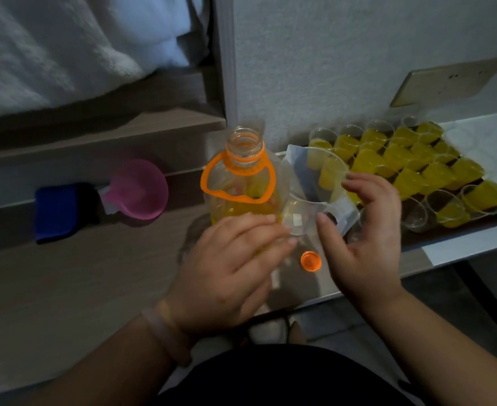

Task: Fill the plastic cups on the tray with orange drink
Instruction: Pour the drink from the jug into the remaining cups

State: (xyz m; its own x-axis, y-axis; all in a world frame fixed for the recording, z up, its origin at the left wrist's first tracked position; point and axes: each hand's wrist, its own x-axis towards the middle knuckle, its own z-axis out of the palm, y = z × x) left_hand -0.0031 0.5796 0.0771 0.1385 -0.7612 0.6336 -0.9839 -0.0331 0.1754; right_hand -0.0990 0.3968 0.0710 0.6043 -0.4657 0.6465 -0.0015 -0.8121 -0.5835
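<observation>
Currently the left fingers (270, 230) lie straight and together, tips against the lower wall of the bottle (241, 174), just beside the jug's base; the left hand (232, 259) grips nothing. Right fingers (367, 186) are spread and loosely curved about the jug (308, 183), thumb low near its base, tips near the rim. The right hand (367, 230) has no clamp on it yet, and contact cannot be confirmed. Jug: clear plastic, tilted, appears empty, sits between bottle and tray (475, 227). Step in hand, as judged: take up the jug for a refill from the bottle. To do it well: close the right hand fully round the jug before lifting, set it level on the table (305, 291), steady the bottle by its orange handle (212, 177) rather than the slick wall, and pour slowly. Bottle: uncapped, upright, orange drink in the lower part only. Cap (311, 261) lies on the table between the 2 hands. Tray at right, just beyond the jug: most cups (402, 159) hold orange drink. At least 1 cup (415, 216) on the near edge is clear and empty; its neighbour holds a low fill. Estimate: task mostly complete. Pink funnel (141, 189) and blue cloth (56, 212) lie well left, untouched.
</observation>
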